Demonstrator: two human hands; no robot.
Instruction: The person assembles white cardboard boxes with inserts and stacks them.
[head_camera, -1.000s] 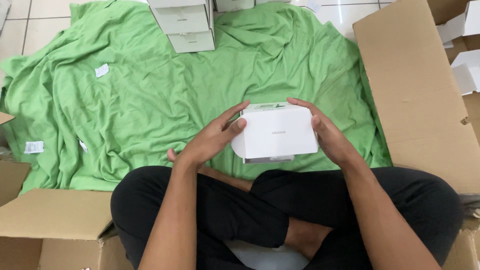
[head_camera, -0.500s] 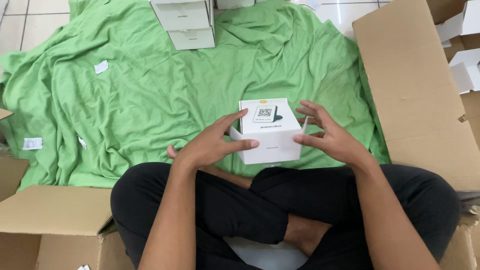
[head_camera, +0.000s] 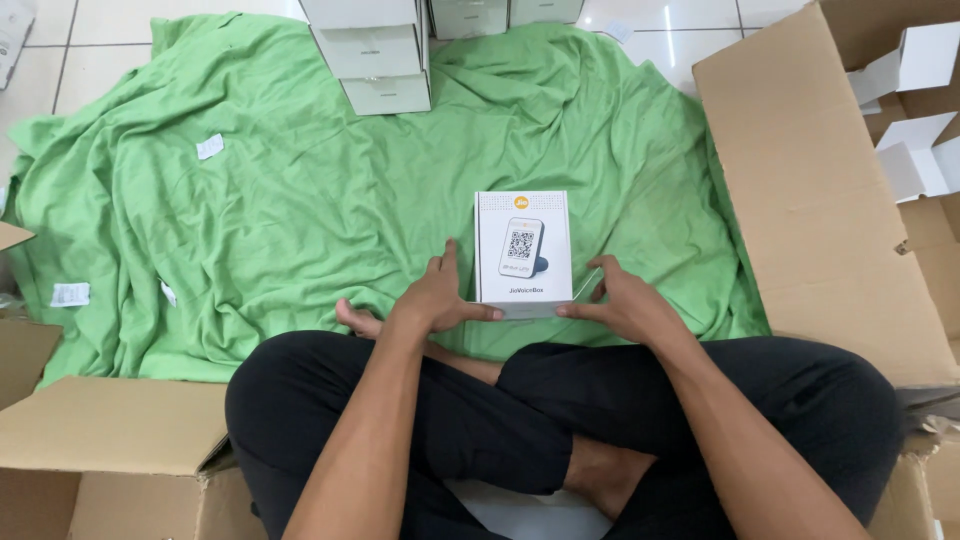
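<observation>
Box, small, white, printed face turned up toward the camera, showing a picture of a device and a square code pattern with an orange dot above. Position: over the near edge of the green cloth, just in front of the person's crossed legs in black trousers.

Head view, hands: left hand closed on the box's lower left edge, thumb on the near side, fingers curled round the corner. Right hand holds the lower right edge, fingertips touching the bottom of the box, thumb raised beside the side wall. Both hands grip the box; whether it rests on the cloth or is lifted clear cannot be told. A thin clear strip shows at the box's right side by the right hand; its kind is unclear.

Head view, surroundings: the cloth is spread, wrinkled, over a tiled floor. Stack of white boxes at the far edge of the cloth, well apart from the hands; two more white boxes beside it. Small white paper slips lie scattered on the left part of the cloth. Large open cardboard carton to the right, with folded white inserts inside. Another cardboard carton at lower left, near the left knee.
</observation>
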